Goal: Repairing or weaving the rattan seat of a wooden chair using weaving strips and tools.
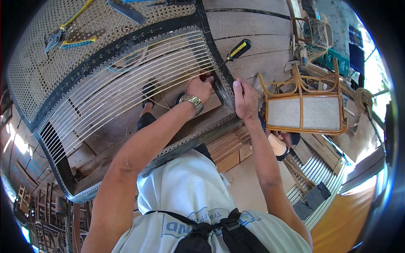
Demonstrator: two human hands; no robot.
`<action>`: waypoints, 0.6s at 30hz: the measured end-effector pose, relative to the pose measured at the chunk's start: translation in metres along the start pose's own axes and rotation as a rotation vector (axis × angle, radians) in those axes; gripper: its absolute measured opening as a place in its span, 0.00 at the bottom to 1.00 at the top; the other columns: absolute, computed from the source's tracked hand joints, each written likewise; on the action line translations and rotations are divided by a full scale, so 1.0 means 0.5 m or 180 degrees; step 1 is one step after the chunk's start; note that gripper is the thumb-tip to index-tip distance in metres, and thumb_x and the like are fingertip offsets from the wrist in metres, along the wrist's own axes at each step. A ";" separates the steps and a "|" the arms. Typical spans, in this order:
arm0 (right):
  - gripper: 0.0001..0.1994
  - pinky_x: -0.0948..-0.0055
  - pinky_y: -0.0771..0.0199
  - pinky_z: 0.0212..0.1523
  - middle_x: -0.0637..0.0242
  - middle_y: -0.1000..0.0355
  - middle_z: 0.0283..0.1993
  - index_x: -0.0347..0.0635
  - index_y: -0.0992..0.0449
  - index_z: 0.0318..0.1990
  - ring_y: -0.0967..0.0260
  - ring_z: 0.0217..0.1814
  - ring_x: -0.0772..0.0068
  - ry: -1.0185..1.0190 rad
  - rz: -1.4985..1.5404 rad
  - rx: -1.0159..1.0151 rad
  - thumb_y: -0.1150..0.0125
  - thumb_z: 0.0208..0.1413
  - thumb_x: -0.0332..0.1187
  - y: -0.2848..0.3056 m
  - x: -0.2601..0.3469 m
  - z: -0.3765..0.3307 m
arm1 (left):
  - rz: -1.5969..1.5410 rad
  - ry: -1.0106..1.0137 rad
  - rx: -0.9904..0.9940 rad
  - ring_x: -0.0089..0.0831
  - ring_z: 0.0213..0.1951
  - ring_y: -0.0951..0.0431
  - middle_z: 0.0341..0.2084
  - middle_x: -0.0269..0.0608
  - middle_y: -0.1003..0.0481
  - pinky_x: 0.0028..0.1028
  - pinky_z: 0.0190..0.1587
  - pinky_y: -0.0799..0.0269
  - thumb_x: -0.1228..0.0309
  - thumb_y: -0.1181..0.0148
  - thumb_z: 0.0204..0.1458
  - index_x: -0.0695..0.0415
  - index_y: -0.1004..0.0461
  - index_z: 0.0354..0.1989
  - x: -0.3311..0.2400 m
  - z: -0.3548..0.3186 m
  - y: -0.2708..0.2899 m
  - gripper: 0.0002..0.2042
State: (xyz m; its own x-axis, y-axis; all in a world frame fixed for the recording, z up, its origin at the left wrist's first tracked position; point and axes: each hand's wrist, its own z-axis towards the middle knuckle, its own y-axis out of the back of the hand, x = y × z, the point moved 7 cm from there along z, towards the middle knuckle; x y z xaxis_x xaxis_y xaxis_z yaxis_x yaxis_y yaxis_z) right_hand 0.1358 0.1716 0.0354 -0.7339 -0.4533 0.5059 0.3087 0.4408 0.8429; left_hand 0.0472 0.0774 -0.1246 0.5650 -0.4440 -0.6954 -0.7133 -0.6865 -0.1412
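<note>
A dark wooden seat frame (225, 90), drilled with a row of small holes, lies before me. Pale cane strands (139, 82) run side by side across its opening. My left hand (200, 88), with a metal watch on the wrist, reaches inside the opening at the right rail, below the last strands. Its fingers are curled, and their tips are partly hidden. At the outer side of that rail is my right hand (246, 100), thumb up and fingers drawn together; whatever they pinch is too small to make out. A black-and-yellow screwdriver (239, 49) stands tilted at the rail, beyond both hands.
Yellow-handled pliers (78, 42) and a knife-like blade (126, 11) lie on a woven cane panel (38, 71) at the far left. To the right stands a rattan chair (301, 111) with white woven panels. Cane bundles and planks lie around it. A foot (147, 109) shows beneath the strands.
</note>
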 end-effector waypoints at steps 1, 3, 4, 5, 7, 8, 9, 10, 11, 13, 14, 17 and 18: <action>0.14 0.60 0.27 0.43 0.49 0.24 0.39 0.34 0.24 0.44 0.26 0.41 0.47 -0.0013 -0.0003 -0.0020 0.48 0.66 0.38 0.001 -0.001 -0.001 | -0.0009 -0.0028 -0.0018 0.22 0.27 0.26 0.30 0.36 0.21 0.26 0.32 0.29 0.72 0.37 0.57 0.61 0.22 0.39 -0.004 -0.001 0.005 0.06; 0.14 0.60 0.27 0.42 0.49 0.24 0.39 0.34 0.24 0.44 0.26 0.41 0.47 -0.0021 -0.0001 -0.0048 0.48 0.66 0.38 0.002 -0.001 -0.001 | 0.0367 0.0121 0.0248 0.22 0.25 0.27 0.28 0.36 0.22 0.26 0.30 0.30 0.70 0.36 0.57 0.61 0.22 0.39 -0.006 -0.001 0.007 0.08; 0.14 0.61 0.27 0.42 0.49 0.24 0.39 0.34 0.24 0.43 0.26 0.41 0.47 -0.0057 -0.0001 -0.0046 0.48 0.66 0.38 0.002 -0.003 -0.001 | 0.0337 0.0113 0.0248 0.22 0.25 0.27 0.28 0.36 0.22 0.26 0.30 0.30 0.70 0.36 0.57 0.61 0.22 0.39 -0.010 -0.003 0.012 0.08; 0.14 0.61 0.27 0.42 0.49 0.24 0.39 0.34 0.24 0.43 0.26 0.41 0.47 -0.0098 -0.0001 -0.0056 0.48 0.66 0.38 0.002 -0.005 -0.001 | 0.0239 0.0177 0.0403 0.22 0.26 0.27 0.28 0.35 0.22 0.25 0.31 0.30 0.69 0.37 0.57 0.60 0.22 0.39 -0.012 -0.006 0.011 0.08; 0.16 0.60 0.28 0.43 0.48 0.25 0.39 0.34 0.24 0.44 0.26 0.41 0.46 -0.0102 0.0015 -0.0047 0.50 0.67 0.40 0.002 -0.004 -0.001 | 0.0138 0.0225 0.0557 0.21 0.26 0.27 0.28 0.34 0.22 0.25 0.31 0.30 0.69 0.37 0.57 0.60 0.22 0.39 -0.017 -0.014 0.009 0.07; 0.18 0.60 0.29 0.44 0.46 0.25 0.38 0.33 0.24 0.45 0.27 0.42 0.44 -0.0121 0.0052 -0.0072 0.52 0.68 0.41 0.003 -0.004 -0.002 | -0.0218 0.0228 0.0624 0.23 0.28 0.26 0.28 0.34 0.22 0.26 0.34 0.29 0.69 0.38 0.56 0.60 0.21 0.39 -0.019 -0.021 0.008 0.08; 0.18 0.60 0.29 0.44 0.46 0.25 0.38 0.33 0.24 0.45 0.27 0.42 0.44 -0.0124 0.0033 -0.0049 0.52 0.68 0.41 0.002 -0.004 -0.002 | -0.0583 0.0277 0.0708 0.24 0.29 0.25 0.29 0.34 0.21 0.27 0.38 0.28 0.69 0.39 0.55 0.61 0.21 0.40 -0.020 -0.028 0.005 0.09; 0.18 0.60 0.29 0.45 0.46 0.25 0.39 0.33 0.24 0.45 0.27 0.42 0.45 -0.0140 0.0018 -0.0074 0.51 0.67 0.41 0.003 -0.003 -0.002 | -0.0574 0.0237 0.0692 0.24 0.29 0.25 0.29 0.34 0.21 0.27 0.38 0.28 0.69 0.39 0.55 0.61 0.21 0.40 -0.022 -0.031 0.008 0.09; 0.18 0.61 0.28 0.45 0.47 0.25 0.39 0.33 0.24 0.45 0.26 0.43 0.45 -0.0162 0.0017 -0.0104 0.51 0.67 0.41 0.004 -0.004 -0.002 | -0.0621 0.0243 0.0716 0.24 0.29 0.25 0.29 0.33 0.21 0.26 0.38 0.28 0.71 0.40 0.55 0.61 0.21 0.41 -0.021 -0.033 0.009 0.09; 0.18 0.61 0.28 0.45 0.46 0.24 0.39 0.33 0.23 0.45 0.26 0.43 0.45 -0.0201 0.0013 -0.0069 0.51 0.67 0.41 0.003 -0.005 -0.002 | -0.0670 0.0250 0.0737 0.24 0.30 0.24 0.30 0.32 0.21 0.26 0.38 0.28 0.73 0.41 0.54 0.61 0.21 0.41 -0.019 -0.033 0.013 0.09; 0.18 0.61 0.28 0.45 0.46 0.24 0.39 0.33 0.23 0.45 0.26 0.43 0.46 -0.0251 0.0031 -0.0066 0.51 0.67 0.42 0.003 -0.008 -0.002 | -0.0496 0.0147 0.0692 0.23 0.33 0.23 0.33 0.33 0.20 0.25 0.39 0.27 0.74 0.39 0.54 0.61 0.21 0.43 -0.021 -0.029 0.019 0.09; 0.18 0.61 0.28 0.45 0.47 0.25 0.38 0.33 0.24 0.45 0.26 0.41 0.46 -0.0130 0.0064 -0.0101 0.51 0.67 0.42 0.004 -0.005 -0.001 | -0.0193 0.0100 0.0479 0.23 0.36 0.21 0.36 0.36 0.19 0.25 0.42 0.25 0.75 0.37 0.53 0.62 0.21 0.45 -0.017 -0.016 0.025 0.11; 0.18 0.61 0.28 0.45 0.47 0.25 0.38 0.33 0.24 0.45 0.26 0.41 0.46 -0.0131 0.0046 -0.0092 0.51 0.67 0.42 0.003 -0.006 0.000 | -0.0040 0.0248 0.0333 0.24 0.37 0.20 0.38 0.38 0.19 0.26 0.44 0.24 0.76 0.36 0.53 0.63 0.22 0.46 -0.008 -0.012 0.028 0.12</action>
State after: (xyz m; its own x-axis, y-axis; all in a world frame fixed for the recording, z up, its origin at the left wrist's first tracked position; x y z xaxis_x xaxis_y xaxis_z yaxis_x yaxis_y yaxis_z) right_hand 0.1386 0.1735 0.0352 -0.7532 -0.4146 0.5106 0.3364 0.4243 0.8407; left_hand 0.0376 0.0662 -0.1194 0.6017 -0.4820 -0.6369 -0.7431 -0.6301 -0.2252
